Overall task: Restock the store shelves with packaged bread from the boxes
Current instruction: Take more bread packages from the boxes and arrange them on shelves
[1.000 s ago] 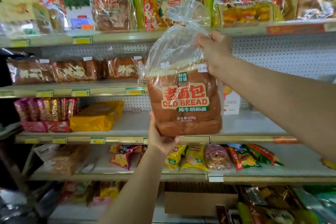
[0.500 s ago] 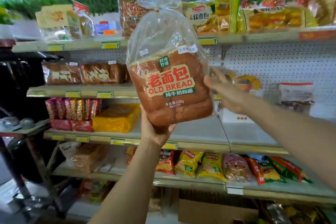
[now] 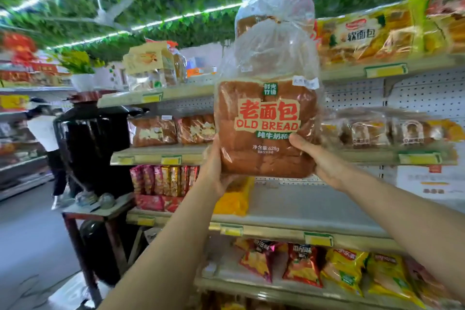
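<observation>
Both hands point(image 3: 274, 166) grip the bread bag point(image 3: 264, 128) before blurry, seemingly leaf-ceilinged shelves point(image 3: 352, 73).

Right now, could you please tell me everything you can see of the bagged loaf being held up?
The bagged loaf is a tall brown block of bread in clear plastic, gathered at the top. Its red and cream label reads OLD BREAD, with 628g beneath and a small white sticker near the upper right. It is held upright in front of the shelves, resting on none. The left hand grips its lower left edge, the right hand its lower right corner.
</observation>
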Demonstrator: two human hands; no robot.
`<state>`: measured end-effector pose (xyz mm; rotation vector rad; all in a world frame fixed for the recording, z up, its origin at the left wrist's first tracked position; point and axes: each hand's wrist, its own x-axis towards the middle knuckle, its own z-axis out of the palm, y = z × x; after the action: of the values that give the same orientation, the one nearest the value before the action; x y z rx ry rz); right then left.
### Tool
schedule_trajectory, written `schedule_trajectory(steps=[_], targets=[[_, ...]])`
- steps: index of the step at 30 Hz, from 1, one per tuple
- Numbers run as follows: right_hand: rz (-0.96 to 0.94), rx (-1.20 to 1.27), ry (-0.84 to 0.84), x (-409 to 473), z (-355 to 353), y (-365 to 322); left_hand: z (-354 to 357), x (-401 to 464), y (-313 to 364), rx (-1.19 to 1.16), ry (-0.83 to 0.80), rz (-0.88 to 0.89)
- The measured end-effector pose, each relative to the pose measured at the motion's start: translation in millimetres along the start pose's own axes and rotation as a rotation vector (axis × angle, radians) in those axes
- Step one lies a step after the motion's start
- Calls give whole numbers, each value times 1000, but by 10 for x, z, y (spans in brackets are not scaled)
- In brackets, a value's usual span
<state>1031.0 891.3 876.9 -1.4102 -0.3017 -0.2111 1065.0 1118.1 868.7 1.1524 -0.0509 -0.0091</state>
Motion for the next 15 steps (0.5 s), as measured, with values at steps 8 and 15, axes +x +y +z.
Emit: schedule_trajectory(steps=[8, 15], targets=[[-77, -97, 79, 675, 653, -156, -418, 329, 767, 106, -152, 16], [-99, -148, 33, 1255, 1057, -449, -587, 682, 1258, 167, -215, 78]])
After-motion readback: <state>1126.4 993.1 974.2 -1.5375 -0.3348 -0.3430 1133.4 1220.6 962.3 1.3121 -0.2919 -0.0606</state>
